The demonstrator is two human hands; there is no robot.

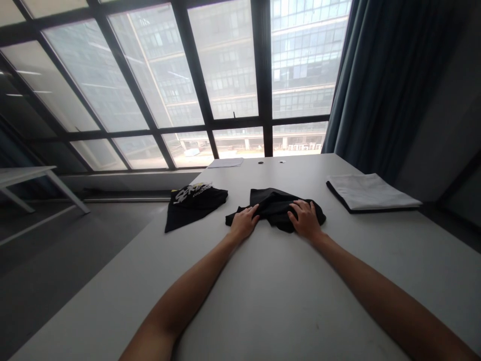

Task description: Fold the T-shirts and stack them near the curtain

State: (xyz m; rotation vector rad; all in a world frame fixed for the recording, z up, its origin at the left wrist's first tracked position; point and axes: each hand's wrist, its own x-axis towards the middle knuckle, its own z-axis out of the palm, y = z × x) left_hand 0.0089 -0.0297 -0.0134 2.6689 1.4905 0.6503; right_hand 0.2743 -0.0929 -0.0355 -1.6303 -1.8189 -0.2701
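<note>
Two bare hands are reaching across a white worktop (pixel 259 296) to a crumpled black cloth. Starting at the far left, a white table (pixel 28 173) is standing well apart from the worktop. On the worktop's left edge, a black garment (pixel 195 204) is lying loosely folded, its white lettering facing up and a bit of yellow showing. Beyond it, a flat white sheet (pixel 226 163) is resting at the far left corner. Nearer the middle, the left hand (pixel 245 221) is lying on the left end of the black cloth (pixel 277 204), fingers close together; whether it is pinching the fabric, I cannot tell. The cloth itself is lying bunched midway between the worktop's left and right edges, well in from the near edge. On its right part, the right hand (pixel 305 219) is resting palm down, fingers and thumb spread. Near the right edge, a folded white cloth (pixel 374 191) is lying flat over a dark layer. Behind that edge, a blue curtain (pixel 372 90) is hanging beside the window (pixel 233 65).
</note>
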